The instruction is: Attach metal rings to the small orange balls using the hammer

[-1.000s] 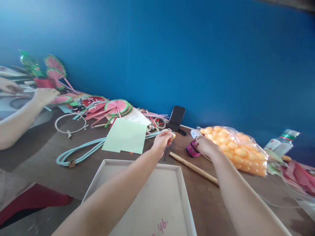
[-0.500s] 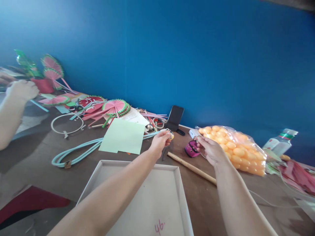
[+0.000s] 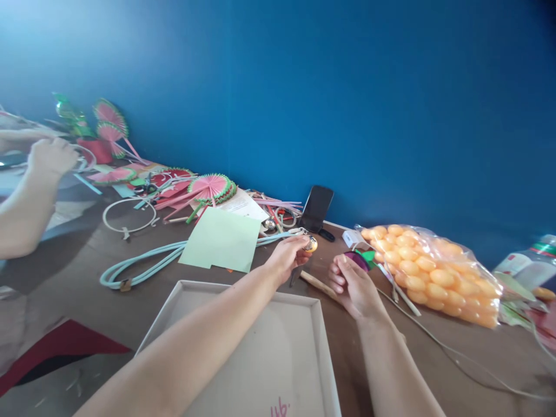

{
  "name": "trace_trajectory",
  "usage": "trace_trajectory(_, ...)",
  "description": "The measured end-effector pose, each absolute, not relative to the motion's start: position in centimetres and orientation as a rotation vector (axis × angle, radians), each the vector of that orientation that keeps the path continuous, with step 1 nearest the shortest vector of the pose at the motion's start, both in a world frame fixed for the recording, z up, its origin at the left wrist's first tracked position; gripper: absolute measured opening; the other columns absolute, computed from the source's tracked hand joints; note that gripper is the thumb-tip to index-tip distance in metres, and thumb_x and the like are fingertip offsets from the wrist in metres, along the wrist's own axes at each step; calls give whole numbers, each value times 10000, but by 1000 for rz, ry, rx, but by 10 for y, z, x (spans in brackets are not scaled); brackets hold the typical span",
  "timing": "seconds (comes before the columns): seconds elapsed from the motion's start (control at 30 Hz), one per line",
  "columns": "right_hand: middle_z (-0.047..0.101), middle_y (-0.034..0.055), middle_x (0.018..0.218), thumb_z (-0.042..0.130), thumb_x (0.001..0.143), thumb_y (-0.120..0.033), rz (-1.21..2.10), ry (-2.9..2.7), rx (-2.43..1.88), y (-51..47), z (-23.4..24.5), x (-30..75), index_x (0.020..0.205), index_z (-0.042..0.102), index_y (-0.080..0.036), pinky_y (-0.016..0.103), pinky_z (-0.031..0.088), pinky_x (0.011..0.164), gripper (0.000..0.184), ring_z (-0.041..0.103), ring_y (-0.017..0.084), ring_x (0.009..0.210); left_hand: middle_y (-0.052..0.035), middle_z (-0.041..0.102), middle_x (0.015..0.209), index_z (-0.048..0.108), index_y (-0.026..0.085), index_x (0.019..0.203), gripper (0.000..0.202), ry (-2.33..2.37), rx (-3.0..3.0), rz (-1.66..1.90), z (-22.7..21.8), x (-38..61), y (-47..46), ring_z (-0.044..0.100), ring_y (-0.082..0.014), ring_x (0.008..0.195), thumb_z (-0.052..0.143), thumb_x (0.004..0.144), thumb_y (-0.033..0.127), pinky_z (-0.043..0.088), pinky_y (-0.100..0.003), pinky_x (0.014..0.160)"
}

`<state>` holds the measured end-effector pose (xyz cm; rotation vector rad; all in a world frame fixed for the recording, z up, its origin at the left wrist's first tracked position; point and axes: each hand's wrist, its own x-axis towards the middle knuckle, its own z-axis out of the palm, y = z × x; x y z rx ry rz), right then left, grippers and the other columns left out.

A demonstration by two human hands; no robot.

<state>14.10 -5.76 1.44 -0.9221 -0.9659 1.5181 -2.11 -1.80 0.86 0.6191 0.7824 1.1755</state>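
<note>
My left hand (image 3: pixel 287 258) is closed around a small orange ball with a metal piece (image 3: pixel 311 244), held just above the brown table (image 3: pixel 87 301). My right hand (image 3: pixel 354 282) is closed in a pinch on a thin white stick (image 3: pixel 397 288) that carries a magenta and green paper piece (image 3: pixel 359 258) near my fingers. A wooden stick (image 3: pixel 317 282) lies on the table between my hands. A clear bag of orange balls (image 3: pixel 428 269) sits just right of my right hand.
A shallow white tray (image 3: pixel 260 353) lies in front of me. A light green paper sheet (image 3: pixel 221 238), a teal cord (image 3: pixel 139 263), a white ring (image 3: pixel 129 215), paper fans (image 3: pixel 211 188) and a black phone (image 3: pixel 316 208) lie further back. Another person's arm (image 3: pixel 30 197) is at the far left. A plastic bottle (image 3: pixel 527 263) is at the right.
My right hand left the magenta thing on the table and drew back toward me, now pinching the thin stick with the paper piece. The view shifted slightly. My left hand kept its ball.
</note>
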Motion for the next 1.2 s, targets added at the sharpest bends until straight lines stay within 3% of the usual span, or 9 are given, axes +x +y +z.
trace_trajectory(0.4, 566, -50, 637, 818, 590, -343, 1445, -808, -1003, -56, 1, 136, 699, 628, -190, 139, 430, 424, 267, 477, 48, 512, -75, 678, 863, 670, 163, 917, 234, 829, 621, 1079, 12, -21, -22, 608, -107, 647, 681, 713, 279, 467, -214, 595)
trace_trajectory(0.57, 636, -28, 743, 819, 599, -269, 1483, -787, -967, -55, 1, 136, 818, 686, -190, 140, 482, 469, 268, 532, 49, 569, -77, 678, 891, 678, 161, 934, 228, 820, 652, 1079, 11, -21, -23, 607, -104, 656, 661, 727, 256, 469, -214, 599)
trace_trajectory(1.2, 668, -26, 767, 792, 649, -255, 1586, -838, -875, -58, -3, 131, 851, 675, -198, 132, 448, 449, 241, 501, 30, 531, -91, 678, 899, 671, 138, 991, 302, 867, 829, 978, 11, -19, -26, 637, -124, 730, 682, 736, 301, 457, -194, 619)
